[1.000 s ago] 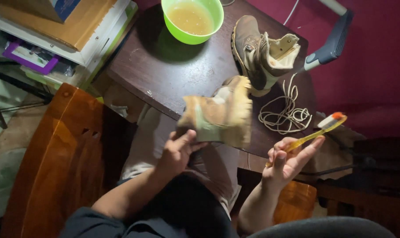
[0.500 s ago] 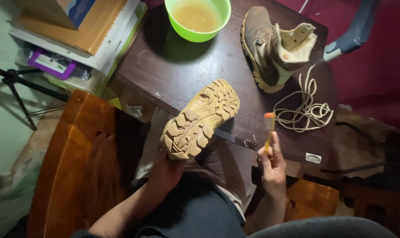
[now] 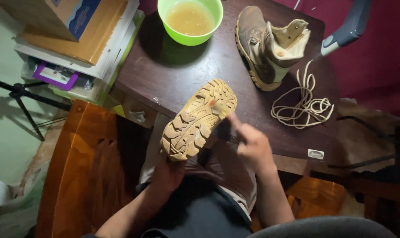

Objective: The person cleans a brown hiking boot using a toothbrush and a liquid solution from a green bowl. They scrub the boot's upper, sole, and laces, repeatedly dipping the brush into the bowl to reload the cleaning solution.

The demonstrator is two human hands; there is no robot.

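Over the near edge of the dark table (image 3: pixel 173 75), the left hand (image 3: pixel 167 174) grips a tan boot (image 3: pixel 199 119) from underneath at the heel end, sole turned up toward the camera, its toe pointing far and right. The right hand (image 3: pixel 252 147) is closed around a small brush (image 3: pixel 218 108), blurred with motion, whose head touches the lugged sole near the toe end. By the look of it, the step in hand is scrubbing the tread.

Far on the table stands a green bowl (image 3: pixel 211 11) of cloudy yellowish liquid. To its right a second boot (image 3: pixel 263 48) lies on its side with the tongue open and no lace, and a coil of lace (image 3: pixel 303 103) lies just near of it. Left of the table is a stack of boxes (image 3: pixel 76 39), and a wooden chair (image 3: pixel 83 172) stands near left.

Working the rest of the sole would call for a firm hold on the heel and short strokes between the lugs toward the heel end; the bowl sits well apart from the brush, a reach across the table.
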